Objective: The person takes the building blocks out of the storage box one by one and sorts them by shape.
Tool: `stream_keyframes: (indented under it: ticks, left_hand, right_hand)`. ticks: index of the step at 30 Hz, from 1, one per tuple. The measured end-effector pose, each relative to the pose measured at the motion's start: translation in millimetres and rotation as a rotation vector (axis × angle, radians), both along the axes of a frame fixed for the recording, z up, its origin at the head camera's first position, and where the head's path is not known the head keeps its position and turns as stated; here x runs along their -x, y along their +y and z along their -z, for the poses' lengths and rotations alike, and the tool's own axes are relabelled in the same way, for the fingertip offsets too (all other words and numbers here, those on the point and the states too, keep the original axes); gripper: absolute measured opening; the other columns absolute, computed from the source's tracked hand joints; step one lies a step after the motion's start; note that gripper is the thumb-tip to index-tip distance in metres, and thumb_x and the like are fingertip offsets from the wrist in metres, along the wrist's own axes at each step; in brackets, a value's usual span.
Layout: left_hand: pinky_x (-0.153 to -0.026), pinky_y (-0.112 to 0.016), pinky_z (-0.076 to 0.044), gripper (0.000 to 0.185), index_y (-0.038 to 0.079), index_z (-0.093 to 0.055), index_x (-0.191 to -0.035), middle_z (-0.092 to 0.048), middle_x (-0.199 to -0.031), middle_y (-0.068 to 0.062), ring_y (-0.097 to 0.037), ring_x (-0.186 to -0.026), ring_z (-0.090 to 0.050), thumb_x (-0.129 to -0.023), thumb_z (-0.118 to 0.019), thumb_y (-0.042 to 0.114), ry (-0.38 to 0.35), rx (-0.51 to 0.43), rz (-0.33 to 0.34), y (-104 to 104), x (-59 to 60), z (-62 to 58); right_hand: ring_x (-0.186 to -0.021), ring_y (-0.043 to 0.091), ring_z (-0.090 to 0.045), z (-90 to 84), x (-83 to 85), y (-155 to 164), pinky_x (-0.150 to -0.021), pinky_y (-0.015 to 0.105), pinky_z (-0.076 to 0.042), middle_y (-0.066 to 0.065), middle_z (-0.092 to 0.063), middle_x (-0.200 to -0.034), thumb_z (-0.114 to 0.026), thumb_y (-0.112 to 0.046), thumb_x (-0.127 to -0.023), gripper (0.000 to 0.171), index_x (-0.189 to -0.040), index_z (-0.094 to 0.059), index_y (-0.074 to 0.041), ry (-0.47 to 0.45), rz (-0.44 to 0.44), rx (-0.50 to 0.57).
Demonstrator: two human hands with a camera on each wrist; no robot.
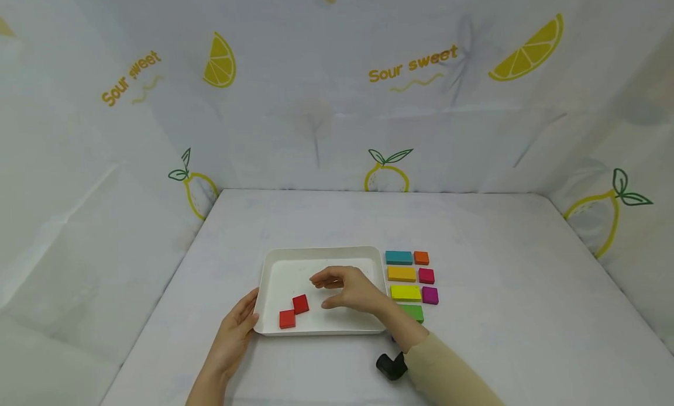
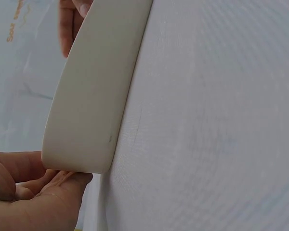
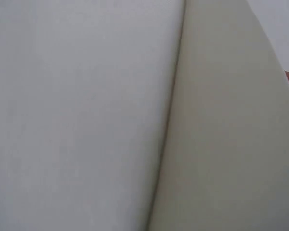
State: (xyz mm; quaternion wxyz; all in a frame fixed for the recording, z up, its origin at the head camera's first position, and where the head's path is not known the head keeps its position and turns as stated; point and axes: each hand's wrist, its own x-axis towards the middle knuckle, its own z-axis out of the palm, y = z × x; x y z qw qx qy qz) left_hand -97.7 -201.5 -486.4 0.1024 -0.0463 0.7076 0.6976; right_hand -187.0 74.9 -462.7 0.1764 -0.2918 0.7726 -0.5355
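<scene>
Head view is showing the left hand [image 1: 234, 330] steadying the white tray [image 1: 274, 260] at its near-left corner, fingers relaxed against the rim. Above the tray's floor the right hand [image 1: 347, 289] is hovering, loosely curled and holding nothing, just right of two red blocks [image 1: 293, 312] lying in the tray. Keeping that corner braced (so the tray isn't sliding) seems wise. Right of the tray, coloured blocks [image 1: 405, 274] are lying in rows on the counter [image 1: 500, 289], the forearm partly covering them.
</scene>
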Motion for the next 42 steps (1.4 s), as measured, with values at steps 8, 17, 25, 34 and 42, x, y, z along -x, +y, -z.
stream_keyframes:
  ticks: [8,17,25,34,42]
  left_hand:
    - [-0.112,-0.02,-0.034,0.055,0.006,-0.018,-0.157,-0.015,-0.166,-0.018,-0.03,-0.155,-0.015,-0.105,-0.035,0.006,-0.016,-0.003,0.002,-1,-2.4,2.4]
    - [-0.106,-0.01,-0.037,0.055,0.007,-0.018,-0.158,-0.014,-0.167,-0.016,-0.029,-0.155,-0.015,-0.105,-0.034,0.006,-0.019,-0.005,0.008,-2,-2.2,4.1]
    - [-0.105,-0.01,-0.038,0.056,0.007,-0.018,-0.157,-0.015,-0.166,-0.017,-0.031,-0.155,-0.014,-0.105,-0.037,0.007,-0.015,0.007,0.008,-2,-2.5,2.8]
    - [-0.099,-0.003,-0.038,0.055,0.004,-0.017,-0.157,-0.014,-0.166,-0.019,-0.032,-0.154,-0.014,-0.105,-0.037,0.004,0.01,-0.033,0.016,0,-3.0,1.5]
    - [-0.098,-0.002,-0.039,0.055,0.004,-0.018,-0.157,-0.015,-0.166,-0.02,-0.033,-0.153,-0.015,-0.105,-0.036,0.004,0.015,-0.038,0.016,0,-0.8,0.8]
  right_hand:
    - [-0.116,0.021,-0.064,12.7,0.8,-33,-0.108,0.036,-0.05,0.006,-0.069,-0.126,-0.078,-0.001,-0.077,0.049,-0.124,-0.066,-0.009,-0.014,0.034,-0.064]
    - [-0.117,0.019,-0.062,17.4,-2.1,-43,-0.108,0.035,-0.05,0.003,-0.069,-0.125,-0.078,-0.002,-0.078,0.048,-0.124,-0.067,-0.01,-0.005,0.046,-0.104]
    - [-0.118,0.017,-0.063,21.8,0.0,-44,-0.109,0.033,-0.049,-0.001,-0.069,-0.125,-0.078,-0.001,-0.079,0.048,-0.124,-0.067,-0.014,-0.024,0.036,-0.134]
    - [-0.117,0.012,-0.064,18.7,-1.5,-44,-0.106,0.023,-0.049,-0.001,-0.071,-0.122,-0.076,0.002,-0.078,0.048,-0.123,-0.068,-0.013,0.079,-0.002,-0.192]
    - [-0.114,0.011,-0.064,17.2,-0.5,-44,-0.104,0.022,-0.05,-0.001,-0.071,-0.121,-0.073,0.004,-0.081,0.045,-0.123,-0.068,-0.014,0.115,-0.007,-0.207]
